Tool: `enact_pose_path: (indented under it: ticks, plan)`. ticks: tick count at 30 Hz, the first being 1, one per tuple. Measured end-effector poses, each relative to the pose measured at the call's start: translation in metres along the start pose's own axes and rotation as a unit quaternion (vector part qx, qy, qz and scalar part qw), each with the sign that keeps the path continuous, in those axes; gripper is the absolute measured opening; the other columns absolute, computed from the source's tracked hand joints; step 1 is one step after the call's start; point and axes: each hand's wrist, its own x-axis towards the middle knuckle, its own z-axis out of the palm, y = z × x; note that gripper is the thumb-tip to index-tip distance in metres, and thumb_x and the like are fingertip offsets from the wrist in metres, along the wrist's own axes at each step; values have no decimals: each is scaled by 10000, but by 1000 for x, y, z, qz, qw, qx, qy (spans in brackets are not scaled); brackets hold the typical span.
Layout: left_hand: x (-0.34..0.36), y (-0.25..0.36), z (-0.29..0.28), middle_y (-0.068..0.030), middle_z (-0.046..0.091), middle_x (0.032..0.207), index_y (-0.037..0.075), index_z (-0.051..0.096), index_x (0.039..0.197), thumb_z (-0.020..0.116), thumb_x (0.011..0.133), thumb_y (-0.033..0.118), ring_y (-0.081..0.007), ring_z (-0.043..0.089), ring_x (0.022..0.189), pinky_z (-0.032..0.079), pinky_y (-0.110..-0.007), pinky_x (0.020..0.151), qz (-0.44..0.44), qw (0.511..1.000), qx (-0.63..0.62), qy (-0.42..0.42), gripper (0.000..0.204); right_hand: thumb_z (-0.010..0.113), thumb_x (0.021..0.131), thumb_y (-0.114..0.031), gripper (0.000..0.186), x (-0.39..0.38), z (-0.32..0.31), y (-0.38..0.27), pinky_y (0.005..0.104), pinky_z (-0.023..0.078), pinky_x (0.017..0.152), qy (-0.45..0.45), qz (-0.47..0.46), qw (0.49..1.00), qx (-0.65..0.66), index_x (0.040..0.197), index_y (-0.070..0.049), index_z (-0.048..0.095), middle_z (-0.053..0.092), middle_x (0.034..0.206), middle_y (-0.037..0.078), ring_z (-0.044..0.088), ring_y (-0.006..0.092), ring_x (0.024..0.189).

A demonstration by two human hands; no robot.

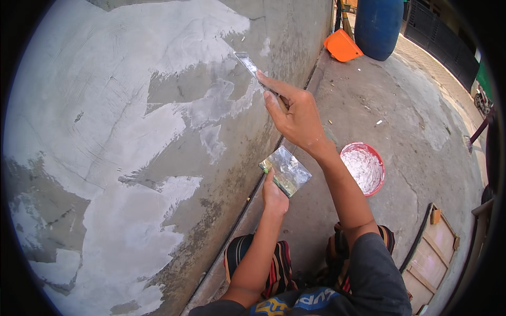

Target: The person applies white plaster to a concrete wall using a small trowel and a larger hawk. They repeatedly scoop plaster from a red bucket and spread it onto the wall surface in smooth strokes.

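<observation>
My right hand (289,113) grips a flat metal putty knife (246,64), its blade raised at the grey wall (200,237) beside a patch of white skim coat (116,63); whether the blade touches the surface I cannot tell. Lower down, my left hand (274,196) holds a square metal plate (287,171), smeared and mostly bare-looking on top, with green at its near edge. Right of my forearm, a round red-rimmed tub (362,167) of white paste rests on the concrete floor.
An orange dustpan (342,46), a broom handle (345,17) and a blue barrel (379,26) stand at the wall's far end. A wooden-framed panel (432,253) lies at lower right. A dark gate (437,42) and a parked motorbike (482,100) are beyond the concrete.
</observation>
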Motion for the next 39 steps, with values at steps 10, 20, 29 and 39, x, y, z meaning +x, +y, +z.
enact_pose_path:
  ticks: [10,20,29,39]
  plan:
    - [2,-2,-2,-103,508,1358,40,424,1357,369,1021,292,-260,492,1239,350,-428,1077,5,1000,11,11,424,586,867,-31,418,-29,14,43,332,444,586,-28,-35,999,-10,1284,-59,585,585,743,177,495,245,562]
    - [4,-2,1,-113,501,1364,39,416,1365,353,1022,296,-267,490,1242,350,-431,1077,0,1000,17,7,433,568,861,-44,407,-10,24,31,291,350,497,21,-123,992,-20,1267,-54,599,426,568,104,319,129,504]
    - [4,-6,5,-109,493,1375,32,402,1375,358,1020,282,-270,483,1250,349,-429,1077,0,1000,16,8,437,560,865,-62,411,7,10,-5,309,323,484,-18,-21,999,-26,1274,-39,589,305,556,133,296,136,491]
    - [7,-3,-1,-131,463,1408,28,387,1390,307,1031,280,-274,464,1279,349,-444,1089,7,1000,24,-4,446,549,912,-81,393,17,-7,5,239,356,502,30,31,998,50,1301,-28,572,549,636,19,387,44,536]
